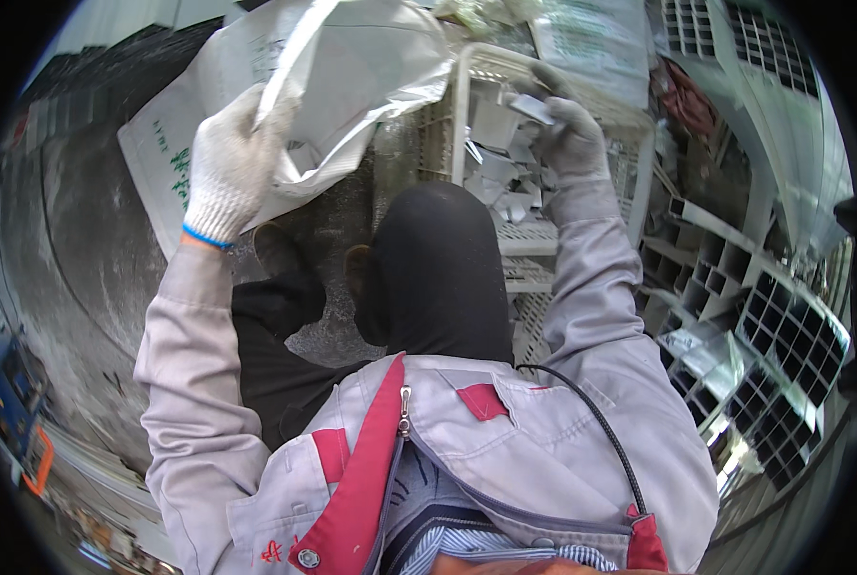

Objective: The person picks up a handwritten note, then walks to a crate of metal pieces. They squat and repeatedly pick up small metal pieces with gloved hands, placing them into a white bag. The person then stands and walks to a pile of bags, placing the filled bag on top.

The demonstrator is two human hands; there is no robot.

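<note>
In the head view, the person's left hand (239, 163), in a white knitted glove with a blue cuff edge, is closed around the rim of a white sack (366, 72). The sack's mouth gapes toward the person, and its outside carries green print. The right hand (574, 142), in a greyer glove and slightly blurred, pinches a small pale piece (532, 108) between thumb and fingers. That piece is above a cream plastic crate (462, 125), which stands just beside the sack on its right. Loose white and silvery offcuts (505, 172) lie heaped inside the crate. The person's bent knee (443, 268), in dark trousers, is in front of the crate. Further right, hollow profiles (778, 355) are stacked with their grid-like ends showing, and a dark red cloth (687, 101) lies near them.
</note>
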